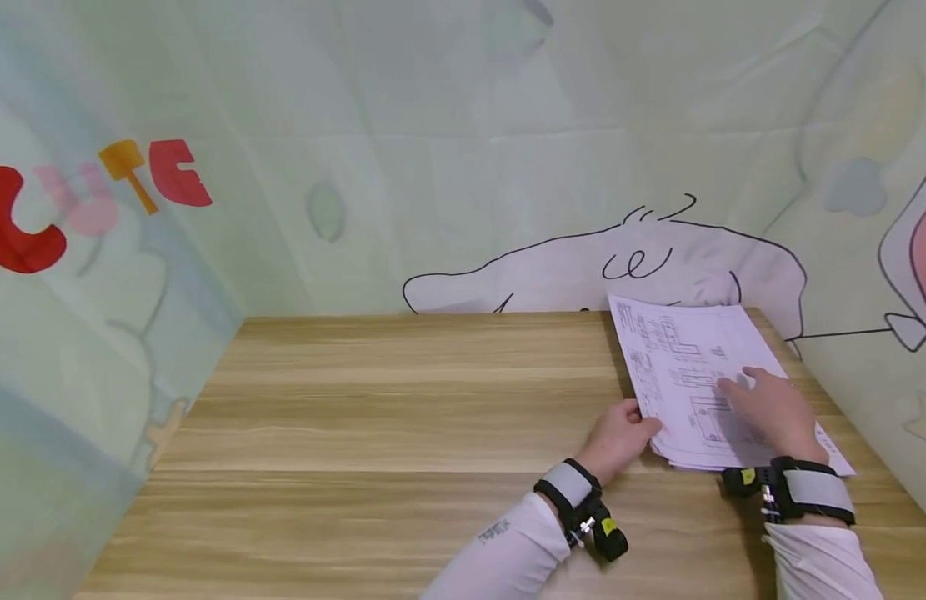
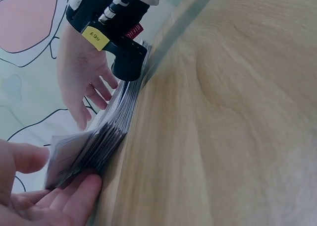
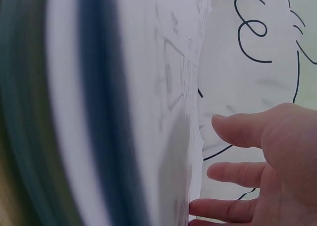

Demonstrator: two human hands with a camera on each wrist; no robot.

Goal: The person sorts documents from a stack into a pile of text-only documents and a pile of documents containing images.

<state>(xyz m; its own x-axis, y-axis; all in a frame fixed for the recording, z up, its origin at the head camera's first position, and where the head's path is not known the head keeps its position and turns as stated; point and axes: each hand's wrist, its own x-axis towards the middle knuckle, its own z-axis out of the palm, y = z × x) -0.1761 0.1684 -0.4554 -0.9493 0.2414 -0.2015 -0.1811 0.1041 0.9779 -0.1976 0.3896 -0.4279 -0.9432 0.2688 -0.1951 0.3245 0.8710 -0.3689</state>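
A thick stack of printed paper sheets point(image 1: 680, 333) with line drawings and handwriting lies at the table's right side. My left hand point(image 1: 616, 437) holds its near left edge, the thumb at the top sheet and the fingers tucked beneath, as the left wrist view shows around the lifted corner point(image 2: 67, 156). Over the right part of the stack is my right hand point(image 1: 778, 412), its fingers extended. In the right wrist view the right hand's fingers point(image 3: 233, 174) are spread, the lower ones right at the sheet surface point(image 3: 173, 137).
The wood-grain table point(image 1: 395, 400) stretches left of the stack. Behind it and at both sides hangs a printed cloth backdrop point(image 1: 432, 167) with cartoon figures and letters. Each wrist wears a strapped camera, such as the black one point(image 1: 608, 533) on the left.
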